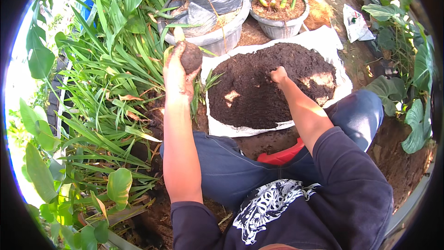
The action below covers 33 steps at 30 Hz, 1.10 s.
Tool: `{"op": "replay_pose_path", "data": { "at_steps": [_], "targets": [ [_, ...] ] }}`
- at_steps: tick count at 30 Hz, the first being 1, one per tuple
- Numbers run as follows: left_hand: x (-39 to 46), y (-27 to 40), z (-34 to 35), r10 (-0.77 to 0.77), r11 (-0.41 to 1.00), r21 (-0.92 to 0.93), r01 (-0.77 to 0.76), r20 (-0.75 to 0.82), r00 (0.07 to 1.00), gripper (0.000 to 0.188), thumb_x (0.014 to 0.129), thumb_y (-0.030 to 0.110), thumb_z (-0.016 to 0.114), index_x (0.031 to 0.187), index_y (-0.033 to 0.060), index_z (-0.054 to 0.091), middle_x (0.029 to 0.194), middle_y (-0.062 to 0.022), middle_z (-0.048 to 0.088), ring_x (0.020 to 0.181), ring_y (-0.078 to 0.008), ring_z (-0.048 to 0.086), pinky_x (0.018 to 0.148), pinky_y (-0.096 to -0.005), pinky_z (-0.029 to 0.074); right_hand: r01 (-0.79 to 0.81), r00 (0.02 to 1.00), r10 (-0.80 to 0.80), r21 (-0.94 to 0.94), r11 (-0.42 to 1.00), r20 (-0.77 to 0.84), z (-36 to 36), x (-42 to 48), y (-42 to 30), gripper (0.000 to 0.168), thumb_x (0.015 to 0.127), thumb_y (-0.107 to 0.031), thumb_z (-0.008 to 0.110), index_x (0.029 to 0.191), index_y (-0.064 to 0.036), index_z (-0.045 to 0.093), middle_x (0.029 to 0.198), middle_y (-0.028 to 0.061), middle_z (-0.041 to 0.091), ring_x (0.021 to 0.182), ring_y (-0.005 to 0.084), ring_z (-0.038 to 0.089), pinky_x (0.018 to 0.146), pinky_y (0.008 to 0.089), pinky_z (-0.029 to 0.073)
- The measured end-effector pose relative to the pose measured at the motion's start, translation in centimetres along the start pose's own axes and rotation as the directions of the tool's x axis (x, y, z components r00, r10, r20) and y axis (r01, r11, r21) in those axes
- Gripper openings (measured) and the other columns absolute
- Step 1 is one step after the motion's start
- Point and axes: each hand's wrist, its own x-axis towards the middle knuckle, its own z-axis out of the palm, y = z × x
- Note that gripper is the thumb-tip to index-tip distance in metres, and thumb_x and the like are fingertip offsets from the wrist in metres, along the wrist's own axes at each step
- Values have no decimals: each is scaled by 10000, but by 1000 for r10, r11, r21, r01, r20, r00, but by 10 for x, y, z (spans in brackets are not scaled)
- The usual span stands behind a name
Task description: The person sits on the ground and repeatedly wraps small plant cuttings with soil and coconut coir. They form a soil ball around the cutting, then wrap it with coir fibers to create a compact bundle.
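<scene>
My left hand is raised at the upper left, beside a large grey pot, and grips a round brown soil ball. A pale stub rises behind its top, perhaps a plant's stem. My right hand rests in the heap of dark soil, its fingers partly sunk in it, so whether they hold any soil cannot be told. The soil lies spread on a white sack on the ground before my crossed legs.
A large grey pot and a smaller potted plant stand beyond the sack. Dense strap-leaved plants fill the left. A red plastic object lies by my legs. A white plastic bag and broad-leaved plants are at right.
</scene>
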Motion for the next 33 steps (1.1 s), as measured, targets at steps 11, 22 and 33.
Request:
{"op": "replay_pose_path", "data": {
  "at_steps": [11,22,33],
  "targets": [
    [0,-37,37,-101,994,-30,101,26,995,307,958,335,677,1187,134,644,1125,-54,681,1025,-212,660,862,-420,580,-271,962,177,660,701,207,-52,-10,31,226,1038,-205,581,1158,-18,538,1017,189,637,840,322,695,606,343,615],
    [14,-50,62,-129,992,-5,130,37,991,368,943,314,692,1248,116,637,1194,-48,663,1067,-205,654,856,-423,585,-253,963,229,761,598,141,-57,-30,-8,356,1051,-129,520,1346,53,441,1184,234,576,837,297,705,605,313,645],
    [9,-56,78,-142,989,58,135,126,982,381,952,296,679,1281,115,618,1225,-50,650,1097,-198,639,885,-419,566,-57,992,121,759,648,-28,-64,-13,17,185,1004,11,507,1142,126,551,1087,265,633,821,364,714,578,383,634]
  ]
}}
